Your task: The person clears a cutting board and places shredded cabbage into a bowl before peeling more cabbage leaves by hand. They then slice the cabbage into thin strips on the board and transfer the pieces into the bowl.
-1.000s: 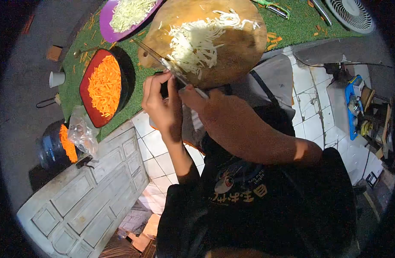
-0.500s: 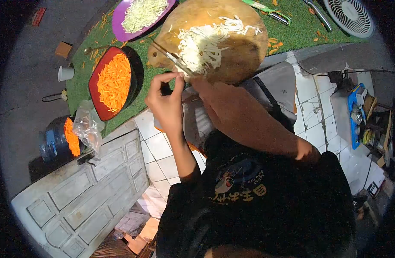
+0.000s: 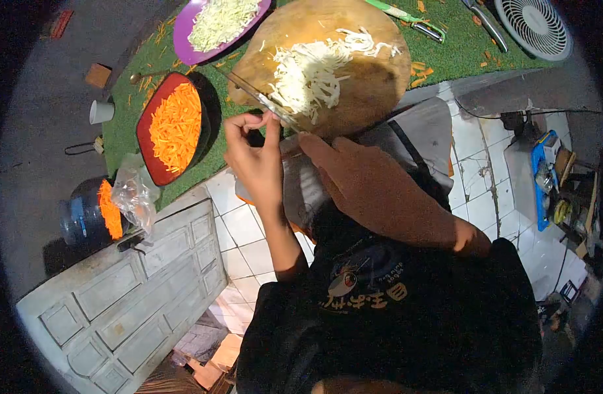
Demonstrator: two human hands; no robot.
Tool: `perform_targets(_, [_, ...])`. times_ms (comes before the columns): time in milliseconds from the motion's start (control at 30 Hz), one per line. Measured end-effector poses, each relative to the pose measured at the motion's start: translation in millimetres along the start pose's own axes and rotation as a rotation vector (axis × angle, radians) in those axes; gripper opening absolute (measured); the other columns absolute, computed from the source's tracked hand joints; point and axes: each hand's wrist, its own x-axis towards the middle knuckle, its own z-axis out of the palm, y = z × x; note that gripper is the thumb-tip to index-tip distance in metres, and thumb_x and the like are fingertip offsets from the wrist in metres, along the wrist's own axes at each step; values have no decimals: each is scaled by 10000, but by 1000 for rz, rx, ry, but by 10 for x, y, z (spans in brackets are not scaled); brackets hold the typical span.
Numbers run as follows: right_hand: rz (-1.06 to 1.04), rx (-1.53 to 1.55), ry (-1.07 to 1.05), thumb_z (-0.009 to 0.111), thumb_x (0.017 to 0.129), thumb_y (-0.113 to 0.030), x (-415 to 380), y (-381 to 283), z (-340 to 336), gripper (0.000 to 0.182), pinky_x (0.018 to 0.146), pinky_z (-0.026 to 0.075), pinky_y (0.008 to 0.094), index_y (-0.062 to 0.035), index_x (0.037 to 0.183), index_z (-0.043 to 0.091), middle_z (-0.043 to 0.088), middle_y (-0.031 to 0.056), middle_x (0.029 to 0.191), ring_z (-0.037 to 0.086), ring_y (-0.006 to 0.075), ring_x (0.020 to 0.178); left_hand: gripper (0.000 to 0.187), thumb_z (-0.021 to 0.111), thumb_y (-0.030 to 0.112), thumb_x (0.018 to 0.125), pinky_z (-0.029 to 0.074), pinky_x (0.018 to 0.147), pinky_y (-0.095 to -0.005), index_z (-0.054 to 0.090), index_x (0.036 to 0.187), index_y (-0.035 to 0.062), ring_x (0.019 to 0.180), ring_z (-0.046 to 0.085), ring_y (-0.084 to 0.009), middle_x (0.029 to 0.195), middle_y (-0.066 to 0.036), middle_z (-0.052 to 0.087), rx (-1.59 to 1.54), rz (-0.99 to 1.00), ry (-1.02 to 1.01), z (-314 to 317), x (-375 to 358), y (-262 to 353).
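Note:
A round wooden board point(image 3: 373, 85) carries a pile of thin white shreds point(image 3: 308, 75). My right hand point(image 3: 347, 164) is closed around the handle end of a knife point(image 3: 252, 90), whose blade points up and left over the board's near left edge. Thumb and fingers of my left hand point(image 3: 255, 154) are pinched together against the blade, where white bits cling; what they grip is too small to tell. Left of the board stands a red, dark-sided bowl point(image 3: 146, 131) of orange strips point(image 3: 175, 128). A purple plate point(image 3: 182, 41) behind it holds pale green shreds point(image 3: 219, 23).
A green-handled peeler point(image 3: 413, 21), another metal-bladed tool point(image 3: 486, 27) and a white slotted basket point(image 3: 534, 25) lie at the back right of the green mat point(image 3: 446, 59). At left are a white cup point(image 3: 101, 111), a spoon point(image 3: 144, 76) and a plastic bag point(image 3: 134, 194).
The knife and my right hand have shifted slightly down, and the blade now lies a little farther from the white pile. My left hand keeps its pinch, nearly in the same place.

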Motion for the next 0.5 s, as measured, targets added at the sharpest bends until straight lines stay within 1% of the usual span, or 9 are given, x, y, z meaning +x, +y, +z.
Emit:
perform_targets(67, [16, -23, -20, 546, 954, -108, -3, -14, -19, 282, 604, 523, 525, -23, 1219, 494, 616, 240, 816, 646, 446, 706, 199, 696, -31, 865, 458, 806, -244, 525, 940, 36, 837, 572, -94, 880, -30, 601, -36, -72, -7, 1, -5, -9])
perform_targets(167, [30, -51, -45, 544, 953, -98, -26, -46, -55, 291, 611, 519, 530, -19, 1229, 495, 619, 241, 825, 646, 443, 712, 220, 694, -37, 864, 453, 817, -244, 506, 946, 41, 840, 564, -96, 881, -26, 591, -67, -92, -6, 1, 0, 39])
perform_targets(333, [43, -12, -51, 540, 956, -89, -38, -6, -50, 316, 624, 515, 530, -10, 1257, 486, 616, 229, 826, 642, 435, 721, 253, 695, -45, 856, 461, 837, -253, 477, 946, 45, 849, 569, -105, 875, -32, 588, -92, -76, -2, 6, 0, 17])
perform_targets(433, [-3, 16, -25, 532, 966, -91, -61, 13, -59, 312, 638, 513, 527, -11, 1265, 491, 613, 225, 825, 636, 436, 736, 269, 694, -55, 846, 465, 849, -262, 466, 948, 46, 850, 576, -116, 879, -41, 586, -70, -76, 0, -6, 8, 44])
perform_targets(500, [38, -35, -49, 528, 975, -101, -72, -15, -82, 302, 652, 512, 523, -14, 1263, 504, 612, 227, 831, 634, 436, 754, 278, 694, -60, 839, 465, 853, -265, 464, 953, 46, 847, 577, -122, 881, -45, 582, -43, -73, -5, -8, 8, 64])
